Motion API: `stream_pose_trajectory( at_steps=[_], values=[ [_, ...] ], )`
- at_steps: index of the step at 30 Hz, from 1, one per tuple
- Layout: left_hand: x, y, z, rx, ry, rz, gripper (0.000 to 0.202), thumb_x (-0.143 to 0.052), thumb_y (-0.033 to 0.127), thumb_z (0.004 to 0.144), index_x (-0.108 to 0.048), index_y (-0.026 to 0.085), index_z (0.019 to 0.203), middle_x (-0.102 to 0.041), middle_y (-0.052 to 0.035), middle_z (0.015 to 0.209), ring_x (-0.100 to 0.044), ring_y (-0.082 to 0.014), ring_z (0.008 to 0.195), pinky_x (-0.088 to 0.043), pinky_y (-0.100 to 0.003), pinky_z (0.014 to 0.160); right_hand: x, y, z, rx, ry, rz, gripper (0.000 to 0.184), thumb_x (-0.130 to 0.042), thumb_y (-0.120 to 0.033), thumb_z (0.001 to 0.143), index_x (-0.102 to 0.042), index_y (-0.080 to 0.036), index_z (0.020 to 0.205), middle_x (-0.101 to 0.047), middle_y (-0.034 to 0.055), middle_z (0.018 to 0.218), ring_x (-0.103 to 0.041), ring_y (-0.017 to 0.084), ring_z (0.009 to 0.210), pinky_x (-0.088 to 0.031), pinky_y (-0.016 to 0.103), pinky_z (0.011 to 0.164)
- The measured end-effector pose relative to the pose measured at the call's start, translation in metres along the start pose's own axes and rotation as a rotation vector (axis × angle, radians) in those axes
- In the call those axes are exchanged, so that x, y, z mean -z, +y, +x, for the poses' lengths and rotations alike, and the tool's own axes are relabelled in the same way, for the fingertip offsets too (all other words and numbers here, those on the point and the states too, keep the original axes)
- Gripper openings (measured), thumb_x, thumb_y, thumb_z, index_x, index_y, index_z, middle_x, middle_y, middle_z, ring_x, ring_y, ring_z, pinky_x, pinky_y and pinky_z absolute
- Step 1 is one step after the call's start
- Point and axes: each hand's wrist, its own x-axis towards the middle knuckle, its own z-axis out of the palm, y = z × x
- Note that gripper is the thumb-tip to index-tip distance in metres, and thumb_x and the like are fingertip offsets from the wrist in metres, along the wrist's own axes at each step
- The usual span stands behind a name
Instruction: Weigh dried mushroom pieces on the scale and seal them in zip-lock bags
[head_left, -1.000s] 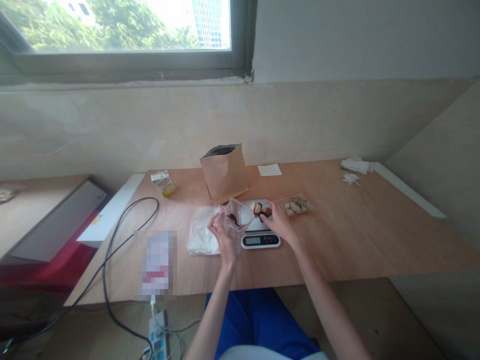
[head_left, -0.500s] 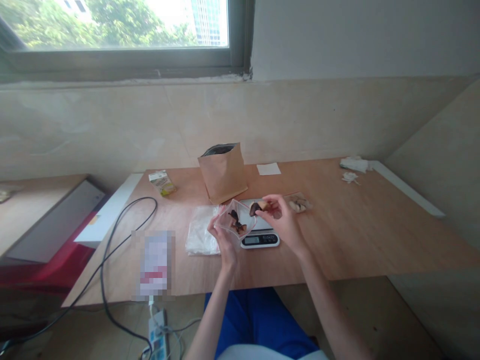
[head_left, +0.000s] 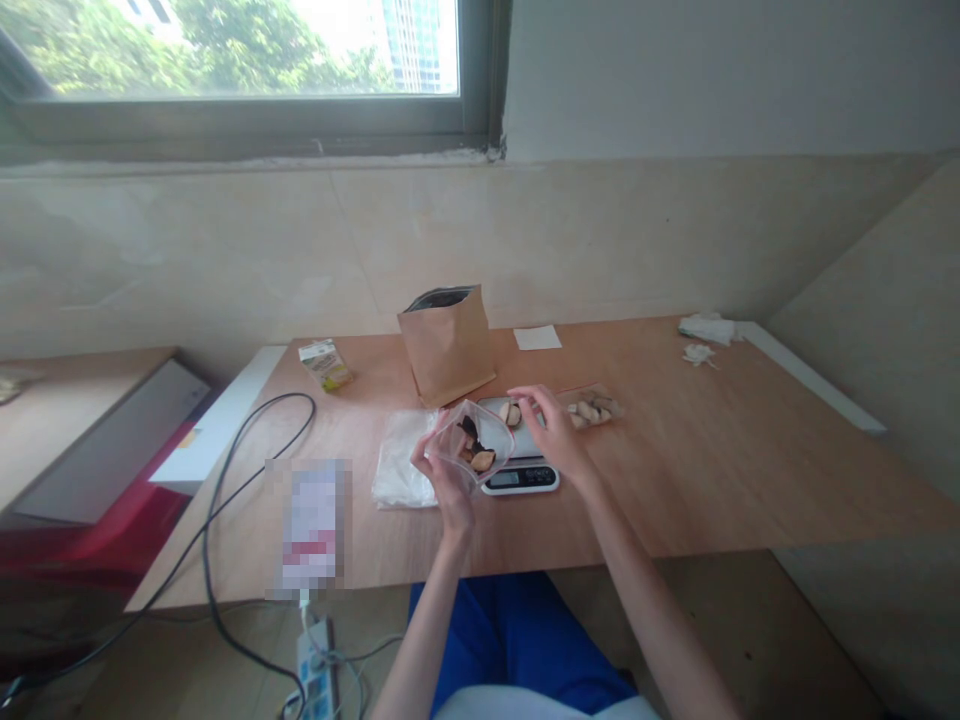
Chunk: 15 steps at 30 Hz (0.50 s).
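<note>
The left hand (head_left: 448, 488) holds a clear bag (head_left: 448, 445) of dark and tan pieces (head_left: 480, 458), mouth best kept spread against spills. The right hand (head_left: 556, 432), fingers parted, apparently bare, hovers above the scale (head_left: 536, 482), toward the front edge of the counter (head_left: 525, 545).

- Scale (head_left: 541, 476): platform partly covered by the clear bag (head_left: 448, 440) and the right hand (head_left: 561, 432); display reading too small and faint to read.
- Left hand (head_left: 453, 500): fingers partly hidden by the clear bag.
- Dried pieces (head_left: 483, 460) in the clear bag: overlapping; count cannot be determined.
- Brown pouch (head_left: 448, 345): interior dark; contents cannot be identified.
- Carton (head_left: 325, 366): print too small to read.
- Flat object (head_left: 311, 515) at front left: masked by coarse pixel blocks.
- White bundle (head_left: 707, 329): too small to identify.
- Power strip (head_left: 316, 665): cut off by the bottom edge.
- Window (head_left: 247, 50): cut off by the top and left edges.
- Worktop (head_left: 720, 450): right end cut off.
</note>
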Motion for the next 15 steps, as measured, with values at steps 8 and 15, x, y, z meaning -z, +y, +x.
stream_pose_trajectory(
  at_steps=[8,15],
  values=[
    [0.005,-0.002,0.005,0.049,0.047,-0.082,0.023,-0.033,0.045,0.091,-0.037,0.030,0.108,-0.054,-0.0076,0.125,-0.052,-0.0202,0.117,-0.043,-0.044,0.093,-0.032,0.060,-0.004,-0.007,-0.206,-0.292,0.032,-0.053,-0.021,0.082,-0.055,-0.020,0.114,-0.061,0.0099,0.109,-0.054,0.025,0.104,-0.043,0.041,0.090],
    [0.008,-0.006,0.007,0.133,0.097,-0.021,0.029,-0.033,0.050,0.089,-0.036,0.031,0.111,-0.051,-0.0075,0.126,-0.049,-0.0182,0.120,-0.041,-0.042,0.097,-0.016,0.025,0.000,-0.211,0.082,0.127,0.034,-0.054,-0.038,0.083,-0.050,-0.019,0.110,-0.064,0.0073,0.098,-0.060,0.018,0.084,-0.048,0.032,0.075]
  ],
)
